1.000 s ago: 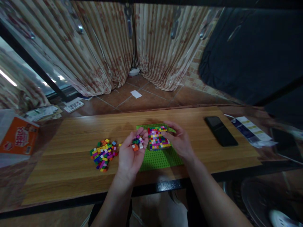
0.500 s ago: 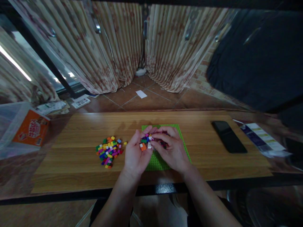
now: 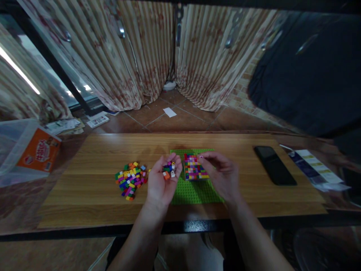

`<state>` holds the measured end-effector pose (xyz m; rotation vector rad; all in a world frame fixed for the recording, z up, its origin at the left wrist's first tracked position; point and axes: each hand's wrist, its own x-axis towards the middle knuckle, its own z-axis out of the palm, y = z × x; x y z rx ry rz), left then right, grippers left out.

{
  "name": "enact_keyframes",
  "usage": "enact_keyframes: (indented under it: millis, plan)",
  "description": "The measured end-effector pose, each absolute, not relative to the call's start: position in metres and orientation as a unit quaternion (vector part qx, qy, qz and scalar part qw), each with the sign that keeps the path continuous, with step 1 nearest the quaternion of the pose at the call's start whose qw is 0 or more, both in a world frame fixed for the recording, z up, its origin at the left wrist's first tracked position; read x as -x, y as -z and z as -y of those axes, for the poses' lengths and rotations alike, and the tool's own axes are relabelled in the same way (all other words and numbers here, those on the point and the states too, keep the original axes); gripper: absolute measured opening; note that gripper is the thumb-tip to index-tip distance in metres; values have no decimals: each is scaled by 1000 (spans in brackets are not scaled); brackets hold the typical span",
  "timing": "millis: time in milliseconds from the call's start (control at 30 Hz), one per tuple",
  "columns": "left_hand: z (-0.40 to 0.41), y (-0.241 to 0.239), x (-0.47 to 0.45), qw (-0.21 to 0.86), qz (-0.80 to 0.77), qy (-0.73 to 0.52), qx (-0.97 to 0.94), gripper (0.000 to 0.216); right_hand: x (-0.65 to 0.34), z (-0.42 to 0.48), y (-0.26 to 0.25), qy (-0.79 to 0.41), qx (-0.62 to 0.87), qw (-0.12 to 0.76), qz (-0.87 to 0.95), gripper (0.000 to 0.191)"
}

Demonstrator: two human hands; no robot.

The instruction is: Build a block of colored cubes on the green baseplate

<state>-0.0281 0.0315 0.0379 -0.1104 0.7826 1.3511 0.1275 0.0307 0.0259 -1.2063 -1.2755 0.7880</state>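
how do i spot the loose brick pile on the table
Find the wooden table, then the left hand. The pile lies to its left, directly on the wood. It is jumbled, unlike the neat brick block on the green plate.

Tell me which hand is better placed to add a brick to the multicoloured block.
Probably the right hand: its fingers are over the right part of the block and seem to pinch a small piece. The left hand is palm up, cupping loose bricks.
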Motion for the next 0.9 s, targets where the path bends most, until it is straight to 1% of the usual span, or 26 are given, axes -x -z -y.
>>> enact_keyframes:
  millis: [100, 167, 267, 400, 500, 633, 900]
  plan:
    - [-33, -34, 29, 705, -377, -598, 51, 25, -145, -38, -24, -375, 519, 596, 484, 5]
    - [-33, -33, 28, 713, -386, -584, 47, 24, -156, -41, -23, -393, 532, 592, 461, 7]
    - [-33, -32, 25, 719, -397, -569, 43, 23, -169, -43, -20, -407, 556, 557, 465, 9]
    - [-33, -33, 24, 715, -406, -569, 32, 24, -177, -41, -16, -399, 558, 503, 526, 11]
    - [-33, -34, 23, 714, -410, -568, 25, 26, -177, -40, -14, -377, 553, 478, 569, 11]
    - [-33, -34, 23, 712, -417, -565, 21, 26, -174, -39, -12, -315, 569, 468, 599, 10]
    - [-33, -33, 22, 714, -417, -562, 20, 26, -164, -35, -18, -209, 560, 408, 690, 12]
